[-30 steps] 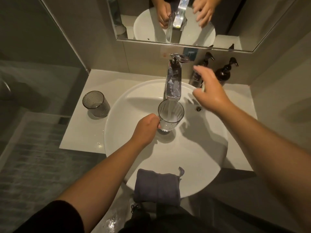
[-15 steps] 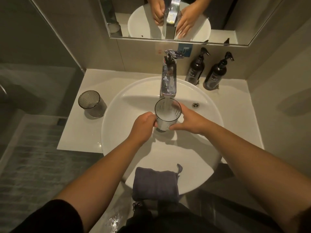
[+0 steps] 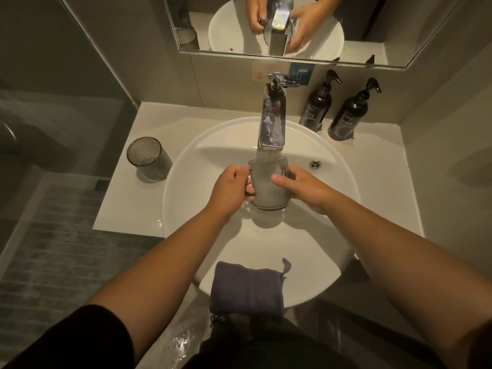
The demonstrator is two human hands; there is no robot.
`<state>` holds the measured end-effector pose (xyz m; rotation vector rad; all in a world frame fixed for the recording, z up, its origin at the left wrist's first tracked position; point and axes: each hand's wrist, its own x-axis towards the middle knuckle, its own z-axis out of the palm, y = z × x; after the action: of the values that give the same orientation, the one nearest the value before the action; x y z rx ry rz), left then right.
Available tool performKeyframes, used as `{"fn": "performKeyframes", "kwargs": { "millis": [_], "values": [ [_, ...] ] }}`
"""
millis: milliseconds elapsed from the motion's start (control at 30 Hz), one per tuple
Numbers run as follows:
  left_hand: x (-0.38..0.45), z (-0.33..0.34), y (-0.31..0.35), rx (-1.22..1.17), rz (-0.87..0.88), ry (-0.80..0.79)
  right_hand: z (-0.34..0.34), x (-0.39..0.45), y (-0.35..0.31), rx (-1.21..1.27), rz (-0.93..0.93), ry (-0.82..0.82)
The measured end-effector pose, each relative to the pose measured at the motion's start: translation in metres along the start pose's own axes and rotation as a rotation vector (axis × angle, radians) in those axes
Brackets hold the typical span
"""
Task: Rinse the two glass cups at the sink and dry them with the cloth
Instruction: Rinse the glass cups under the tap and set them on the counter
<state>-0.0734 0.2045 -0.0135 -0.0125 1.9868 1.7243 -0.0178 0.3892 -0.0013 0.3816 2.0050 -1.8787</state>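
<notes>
A glass cup (image 3: pixel 268 188) full of cloudy water is held upright under the running chrome tap (image 3: pixel 272 121), over the round white sink (image 3: pixel 186 166). My left hand (image 3: pixel 231 190) grips its left side and my right hand (image 3: pixel 300 188) clasps its right side, thumb across the front. Water streams into the cup. The second glass cup (image 3: pixel 149 158), ribbed and grey, stands on the counter left of the sink. A folded dark grey cloth (image 3: pixel 247 288) hangs over the sink's near rim.
Two dark pump bottles (image 3: pixel 315 105) (image 3: pixel 348 113) stand at the back right of the white counter (image 3: pixel 127 209). A mirror (image 3: pixel 292 27) hangs above. An overflow hole (image 3: pixel 315 164) sits right of the tap. Grey tiled floor lies to the left.
My right hand came down from near the tap handle and closed on the cup's right side. The cup has filled with water and now sits a little lower under the spout.
</notes>
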Motion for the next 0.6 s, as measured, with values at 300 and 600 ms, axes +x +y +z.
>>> {"fn": "performKeyframes", "kwargs": {
  "millis": [300, 600],
  "values": [
    [0.006, 0.000, -0.006, -0.098, -0.074, -0.037, 0.003, 0.005, 0.010, 0.157, 0.088, 0.008],
    [0.013, -0.007, -0.011, -0.131, -0.193, -0.021, 0.008, 0.010, 0.025, 0.126, 0.126, 0.000]
  ]
}}
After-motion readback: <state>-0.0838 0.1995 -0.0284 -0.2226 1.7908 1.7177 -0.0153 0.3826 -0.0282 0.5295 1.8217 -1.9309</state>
